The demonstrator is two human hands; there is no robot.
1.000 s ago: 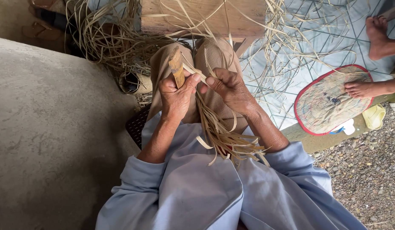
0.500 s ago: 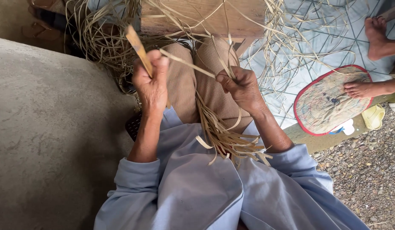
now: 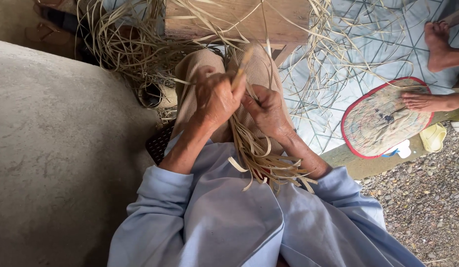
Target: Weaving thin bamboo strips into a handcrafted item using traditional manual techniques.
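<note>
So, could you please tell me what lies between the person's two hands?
In the head view, a pale strip stands up between the left hand and right hand, which touch below it.

**Around the wooden stool**

A wooden stool [image 3: 239, 20] stands at the top of the view. Left of it, a loose tangle of pale strips [image 3: 120, 44] lies by a grey concrete slab [image 3: 56, 163]. Right of the stool, a red-edged woven fan [image 3: 382, 118] rests on a patterned blue mat [image 3: 338, 44], with another person's bare feet [image 3: 437, 42] beside it. A yellow cup [image 3: 433, 137] sits near gravel [image 3: 422, 207].
</note>
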